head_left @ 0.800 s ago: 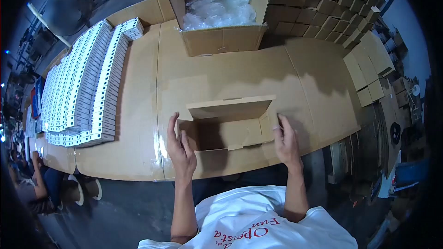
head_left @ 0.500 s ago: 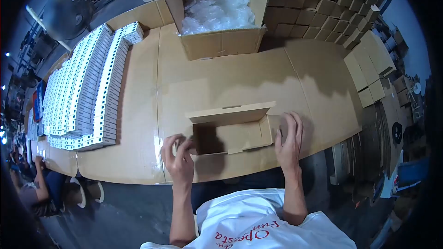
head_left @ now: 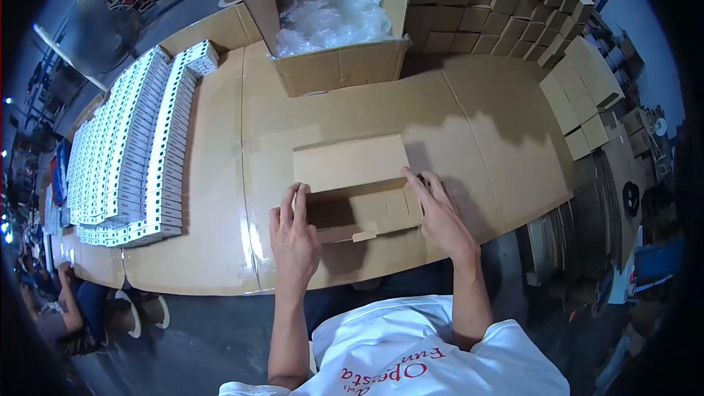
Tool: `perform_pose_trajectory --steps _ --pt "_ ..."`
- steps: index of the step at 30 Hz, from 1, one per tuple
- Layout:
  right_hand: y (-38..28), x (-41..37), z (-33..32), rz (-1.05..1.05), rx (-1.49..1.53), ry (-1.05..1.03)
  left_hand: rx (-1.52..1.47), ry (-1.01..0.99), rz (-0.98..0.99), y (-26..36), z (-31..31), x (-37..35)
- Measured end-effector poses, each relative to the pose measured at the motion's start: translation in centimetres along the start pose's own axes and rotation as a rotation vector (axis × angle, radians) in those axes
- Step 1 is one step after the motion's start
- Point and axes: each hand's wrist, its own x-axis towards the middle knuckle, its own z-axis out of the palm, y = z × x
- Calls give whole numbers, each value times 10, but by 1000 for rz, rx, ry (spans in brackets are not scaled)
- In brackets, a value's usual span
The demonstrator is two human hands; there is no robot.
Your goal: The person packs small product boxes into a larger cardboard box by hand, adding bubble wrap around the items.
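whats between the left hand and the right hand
A small cardboard box lies between the left hand and the right hand; each hand touches one end of it. The head view shows this.

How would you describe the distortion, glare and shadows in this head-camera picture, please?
Head view: strong fisheye, so the table edges bow and the corners go black; a pale glare streak lies on the table beside the left hand; the carton casts a soft shadow, and the box is dark inside, between the left hand and the right hand; nothing near looks blurred.
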Motion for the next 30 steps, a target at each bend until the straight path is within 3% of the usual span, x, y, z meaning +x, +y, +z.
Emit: perform_pose_trajectory --steps 4,8,12,15,20,28,30 --pt "5 -7 -2 -93 152 184 -68 202 -47 15 -16 -12" --pt "8 -29 4 -47 183 335 45 150 67 13 -23 -38" --pt "-17 -42 -5 -88 -234 265 -24 53 197 15 -2 -46" --pt "-31 -40 -2 -106 -243 180 -122 24 184 28 8 -36" --pt "-19 -34 16 -108 -72 226 -180 113 237 38 21 -24" --pt "-12 -32 18 -122 -54 211 -187 178 324 22 39 -57" --pt "-14 -31 15 -103 -17 257 -190 287 274 25 28 -58"
